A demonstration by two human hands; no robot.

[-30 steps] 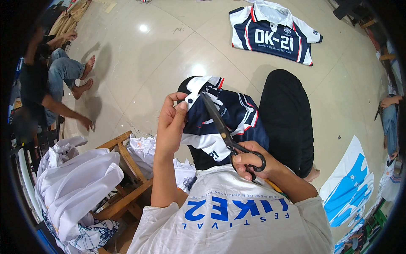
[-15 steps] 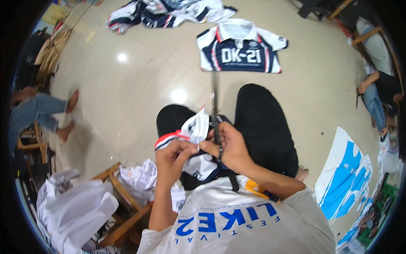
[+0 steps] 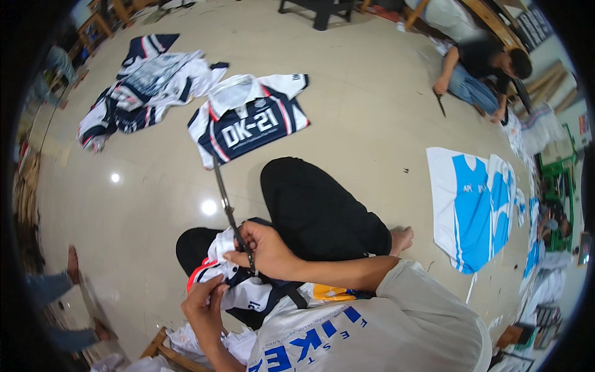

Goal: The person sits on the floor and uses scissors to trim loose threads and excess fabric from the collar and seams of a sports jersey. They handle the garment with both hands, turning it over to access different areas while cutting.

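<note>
A white, navy and red shirt lies bunched across my lap between my black-trousered legs. My left hand pinches its edge beside a red-and-white striped part. Long dark scissors are held in my right hand, blades pointing away from me toward the floor ahead. The thumb and fingertips of that hand also rest near the white cloth of the shirt; whether they grip it I cannot tell. Beyond my knees, a matching folded shirt with a white collar lies flat on the floor.
A loose pile of similar shirts lies at the far left. Blue-and-white fabric pieces spread over the floor at right. A seated co-worker holds a dark pointed tool at far right. A wooden frame and white cloth stand near my left.
The view has swung to the right, so the floor shirts now appear farther left and the co-worker shows more fully. Both hands stay close together at the shirt, with the scissors still held.
</note>
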